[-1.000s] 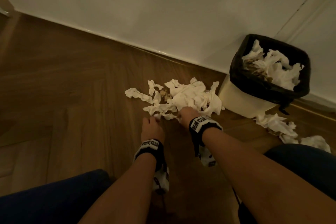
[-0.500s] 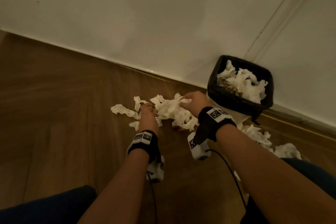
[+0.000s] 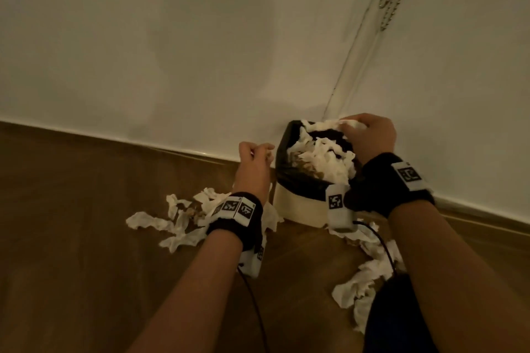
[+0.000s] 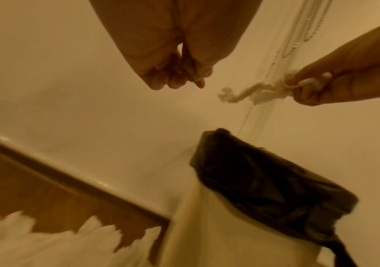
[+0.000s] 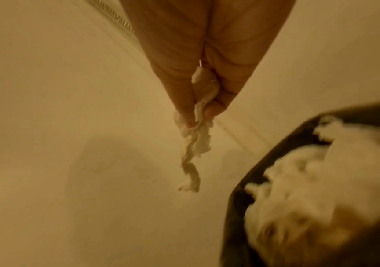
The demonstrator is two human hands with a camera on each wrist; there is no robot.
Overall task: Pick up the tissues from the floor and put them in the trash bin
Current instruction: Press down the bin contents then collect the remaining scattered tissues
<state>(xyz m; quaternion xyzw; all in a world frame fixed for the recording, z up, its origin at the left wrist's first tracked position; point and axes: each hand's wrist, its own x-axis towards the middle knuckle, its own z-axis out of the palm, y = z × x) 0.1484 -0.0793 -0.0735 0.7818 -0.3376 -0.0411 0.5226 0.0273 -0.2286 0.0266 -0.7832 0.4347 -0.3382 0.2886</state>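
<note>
Nearest us, loose tissues (image 3: 362, 281) lie on the wooden floor (image 3: 86, 266) by our right knee, and more tissues (image 3: 172, 226) are scattered left of the trash bin (image 3: 298, 206). Our left hand (image 3: 253, 162) hangs beside the bin's left edge, fingers curled; whether it holds anything we cannot tell. Our right hand (image 3: 370, 137) pinches a twisted tissue (image 5: 196, 144) above the bin's far rim. The bin, lined with a black bag (image 4: 264, 180), is heaped with tissues against the white wall (image 3: 200, 51).
</note>
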